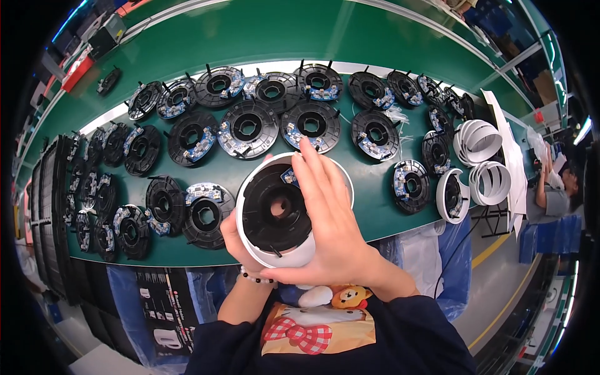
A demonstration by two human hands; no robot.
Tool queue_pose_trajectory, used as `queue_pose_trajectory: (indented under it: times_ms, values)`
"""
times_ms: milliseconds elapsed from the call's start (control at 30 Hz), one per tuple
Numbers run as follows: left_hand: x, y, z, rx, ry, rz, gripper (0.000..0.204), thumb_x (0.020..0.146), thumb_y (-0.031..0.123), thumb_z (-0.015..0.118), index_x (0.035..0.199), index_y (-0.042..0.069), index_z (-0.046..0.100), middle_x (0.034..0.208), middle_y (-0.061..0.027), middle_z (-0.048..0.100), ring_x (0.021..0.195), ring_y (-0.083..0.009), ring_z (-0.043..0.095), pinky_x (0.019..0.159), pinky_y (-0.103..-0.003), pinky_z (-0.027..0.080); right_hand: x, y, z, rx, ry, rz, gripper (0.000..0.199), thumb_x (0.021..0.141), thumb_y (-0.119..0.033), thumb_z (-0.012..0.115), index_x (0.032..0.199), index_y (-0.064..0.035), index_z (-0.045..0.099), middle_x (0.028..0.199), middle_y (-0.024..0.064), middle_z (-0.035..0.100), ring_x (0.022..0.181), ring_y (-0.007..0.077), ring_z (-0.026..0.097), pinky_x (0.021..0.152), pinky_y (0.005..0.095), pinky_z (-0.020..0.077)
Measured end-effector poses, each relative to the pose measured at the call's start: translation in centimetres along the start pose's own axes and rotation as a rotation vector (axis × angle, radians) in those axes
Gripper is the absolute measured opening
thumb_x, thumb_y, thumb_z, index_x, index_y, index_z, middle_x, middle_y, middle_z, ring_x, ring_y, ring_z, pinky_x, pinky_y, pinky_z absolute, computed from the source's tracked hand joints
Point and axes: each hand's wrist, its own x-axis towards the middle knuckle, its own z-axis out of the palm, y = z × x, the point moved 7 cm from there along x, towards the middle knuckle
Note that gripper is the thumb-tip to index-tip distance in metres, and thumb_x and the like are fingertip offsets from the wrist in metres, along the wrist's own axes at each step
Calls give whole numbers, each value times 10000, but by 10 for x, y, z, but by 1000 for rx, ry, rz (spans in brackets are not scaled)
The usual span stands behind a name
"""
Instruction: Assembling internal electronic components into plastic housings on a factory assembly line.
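A white round housing (300, 253) is held up in front of my chest, tilted so its open top shows. Inside it sits a black plastic disc (259, 219) with a hole in its middle, through which a bit of skin is visible. Part of a blue circuit board (288, 176) shows on the disc by my fingers. My left hand (234, 240) grips the housing's outer wall from the left, most of its fingers hidden behind it. My right hand (334, 228) clasps the right side, fingers laid over the rim and disc, thumb low along the wall.
Several black discs with blue boards (249, 129) stand in rows on the green table (350, 181). White rings (478, 140) are stacked at the right, beside another white housing (452, 196). Black trays (47, 212) rise at the left. Blue-lined boxes (128, 312) sit below the near edge.
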Motion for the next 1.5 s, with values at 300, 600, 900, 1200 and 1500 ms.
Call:
queue_pose_trajectory:
  times_ms: [300, 600, 900, 1200, 1500]
  values:
    - [4, -5, 13, -126, -103, -32, 970, 690, 760, 248, 1296, 2, 226, 1313, -151, 296, 1191, -258, 330, 992, -383, 282, 1, 2, -2, -173, -32, 30, 1081, 422, -389, 761, 1245, 81, 241, 1286, 268, 232, 1125, 415, 292, 884, 478, 271]
    - [1, -5, 33, 265, 177, -86, 1049, 560, 498, 638, 1328, 35, 94, 1343, -177, 212, 1205, -282, 312, 1012, -399, 254, -4, -1, -2, -166, 51, 29, 1076, 415, -461, 736, 1219, 88, 278, 1235, 221, 308, 1086, 386, 337, 867, 460, 294]
    - [-4, 8, 44, 295, 230, 132, 1001, 536, 437, 697, 1306, 44, 193, 1337, -195, 224, 1199, -342, 303, 1003, -446, 256, -19, -10, 9, -290, 264, 50, 1176, 469, -727, 593, 1252, 73, 233, 1244, 304, 267, 1116, 443, 299, 904, 491, 258]
    - [-10, 23, 39, 0, -16, 172, 693, 765, 320, 426, 1319, 2, 157, 1290, -151, 316, 1164, -214, 358, 980, -329, 274, -40, -22, 3, -342, 363, -463, 802, 684, -651, 491, 1169, -27, 354, 1163, 247, 401, 1043, 408, 432, 877, 515, 345]
    - [-73, 62, 6, 424, 212, -226, 493, 862, 228, 345, 1261, -52, 273, 1253, -148, 385, 1151, -201, 386, 973, -324, 280, -49, -59, 12, -99, -223, -583, 124, 658, -134, 582, 767, -189, 557, 904, -1, 596, 859, 220, 571, 829, 433, 409]
